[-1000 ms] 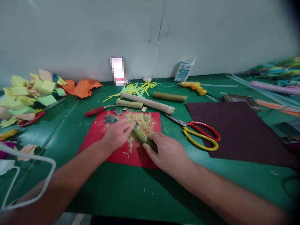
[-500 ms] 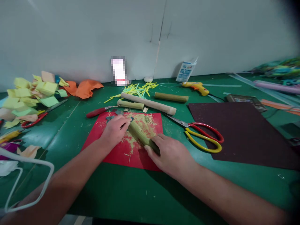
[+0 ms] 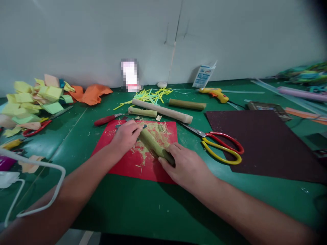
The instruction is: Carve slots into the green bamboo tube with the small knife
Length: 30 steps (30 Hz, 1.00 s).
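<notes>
A green bamboo piece point(image 3: 153, 143) lies slanted above the red sheet point(image 3: 122, 166). My right hand point(image 3: 187, 163) is wrapped round its near end. At its far end, my left hand point(image 3: 127, 134) is closed in a pinch on a small dark piece of sandpaper point(image 3: 144, 126), mostly hidden by the fingers and touching the bamboo. Pale dust and thin shavings cover much of the red sheet. Beyond it lie a shorter bamboo piece point(image 3: 143, 112), a long pale stick point(image 3: 163, 111) and another bamboo piece point(image 3: 187, 104).
Scissors point(image 3: 222, 146) with red and yellow handles lie at right, partly on a dark sheet point(image 3: 265, 143). A red-handled tool point(image 3: 104, 120) rests behind my left hand. A yellow glue gun point(image 3: 216, 94) is farther back. Folded papers point(image 3: 38, 98) and a white frame point(image 3: 60, 177) are at left.
My left hand has shifted slightly along the far end of the bamboo, and less of the sandpaper shows. My right hand keeps its hold. The view has tilted a little.
</notes>
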Tool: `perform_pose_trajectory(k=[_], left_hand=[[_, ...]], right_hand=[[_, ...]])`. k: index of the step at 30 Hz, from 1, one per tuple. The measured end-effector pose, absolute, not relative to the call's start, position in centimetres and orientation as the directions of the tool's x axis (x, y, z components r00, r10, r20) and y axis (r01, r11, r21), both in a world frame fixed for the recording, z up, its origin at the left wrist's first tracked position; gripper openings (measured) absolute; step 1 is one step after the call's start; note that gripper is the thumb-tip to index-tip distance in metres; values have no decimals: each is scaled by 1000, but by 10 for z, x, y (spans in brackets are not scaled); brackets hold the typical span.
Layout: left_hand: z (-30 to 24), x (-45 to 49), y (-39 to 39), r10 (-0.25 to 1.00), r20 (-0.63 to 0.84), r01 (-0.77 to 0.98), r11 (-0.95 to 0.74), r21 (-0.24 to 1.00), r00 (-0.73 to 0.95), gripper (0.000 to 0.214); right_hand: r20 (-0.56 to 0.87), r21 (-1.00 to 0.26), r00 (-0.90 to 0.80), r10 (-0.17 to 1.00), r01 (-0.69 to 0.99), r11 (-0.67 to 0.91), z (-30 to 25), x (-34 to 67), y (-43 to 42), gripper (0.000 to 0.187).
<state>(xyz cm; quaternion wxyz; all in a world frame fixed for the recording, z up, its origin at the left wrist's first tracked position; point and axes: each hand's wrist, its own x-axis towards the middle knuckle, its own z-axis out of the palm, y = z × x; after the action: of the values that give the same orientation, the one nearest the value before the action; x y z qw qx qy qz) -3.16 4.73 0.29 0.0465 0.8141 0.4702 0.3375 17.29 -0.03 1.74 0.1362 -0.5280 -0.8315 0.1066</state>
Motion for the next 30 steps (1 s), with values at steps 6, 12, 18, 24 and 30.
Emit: perform_pose_trajectory(k=[6,12,18,24,30], left_hand=[[-1,-25,28,763,392,652,-645,399,514,25],[-1,-52,55,798,517,759,-535,372,310,22],[1,-40,40,787,507,714,-575,400,351,25],[1,-11,11,760,344,633,-650,421,552,26],[1,-27,39,775,486,685,-609,400,405,23]], right_hand=[[137,-343,-425,895,827,445,15,173,0,14],[79,-357,-404,911,842,405,19,173,-1,16],[95,-371,-408,908,832,413,17,174,-1,16],[127,-389,-424,897,810,438,14,175,-1,12],[89,-382,-406,910,829,407,16,174,0,17]])
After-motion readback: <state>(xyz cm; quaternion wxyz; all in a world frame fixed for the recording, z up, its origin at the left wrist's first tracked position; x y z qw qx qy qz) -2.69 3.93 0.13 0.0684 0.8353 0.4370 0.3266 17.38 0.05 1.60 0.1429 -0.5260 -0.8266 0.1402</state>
